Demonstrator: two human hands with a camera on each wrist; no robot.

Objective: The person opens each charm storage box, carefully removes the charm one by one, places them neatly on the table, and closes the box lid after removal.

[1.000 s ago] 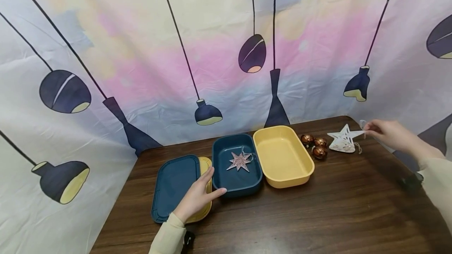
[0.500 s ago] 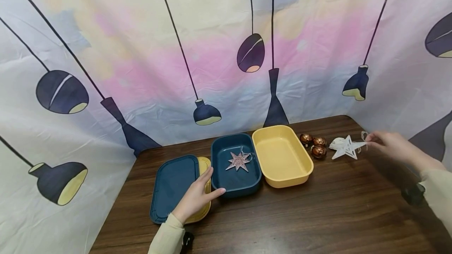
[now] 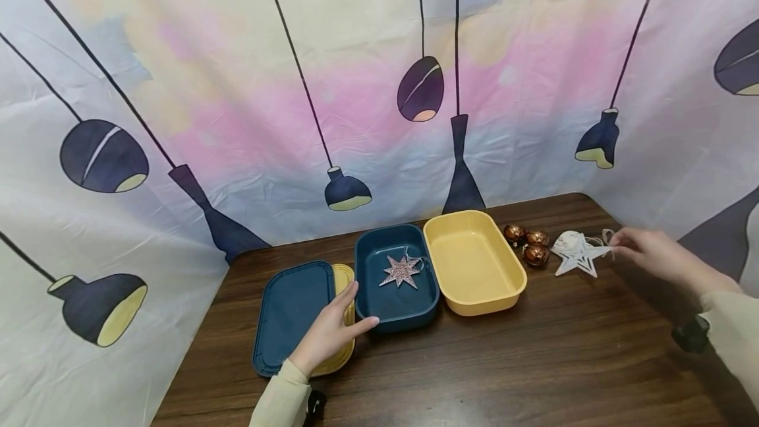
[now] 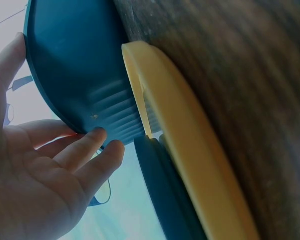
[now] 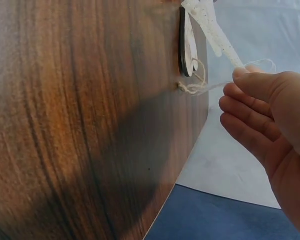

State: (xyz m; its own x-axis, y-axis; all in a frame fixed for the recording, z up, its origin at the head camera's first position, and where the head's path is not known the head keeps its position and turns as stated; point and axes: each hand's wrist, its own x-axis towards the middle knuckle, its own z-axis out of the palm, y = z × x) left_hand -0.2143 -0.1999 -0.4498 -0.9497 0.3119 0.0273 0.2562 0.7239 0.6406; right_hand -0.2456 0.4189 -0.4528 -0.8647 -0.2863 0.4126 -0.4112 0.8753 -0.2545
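At the right of the head view, my right hand (image 3: 655, 256) pinches one point of a white star ornament (image 3: 575, 263) between thumb and fingertips. The right wrist view shows the star (image 5: 217, 37) edge-on, raised off the table. Partly hidden behind it is a pale, rounded ornament (image 3: 567, 240) with a twine loop (image 5: 192, 89). My left hand (image 3: 328, 335) rests against the near left corner of a dark blue box (image 3: 398, 328), its fingers extended along the outer wall (image 4: 79, 60). Inside that box lies a glittery pink star ornament (image 3: 400, 271).
A yellow box (image 3: 474, 305) stands against the blue one's right side. Several shiny brown balls (image 3: 536, 254) sit between it and the white star. Left of the boxes, a blue lid (image 3: 293, 315) overlaps a yellow lid (image 3: 339, 358). A printed cloth (image 3: 267, 117) hangs behind the table.
My right hand has moved slightly down, and the white star has tipped and shifted toward me, uncovering part of the pale ornament behind it. My left hand stays by the blue box.
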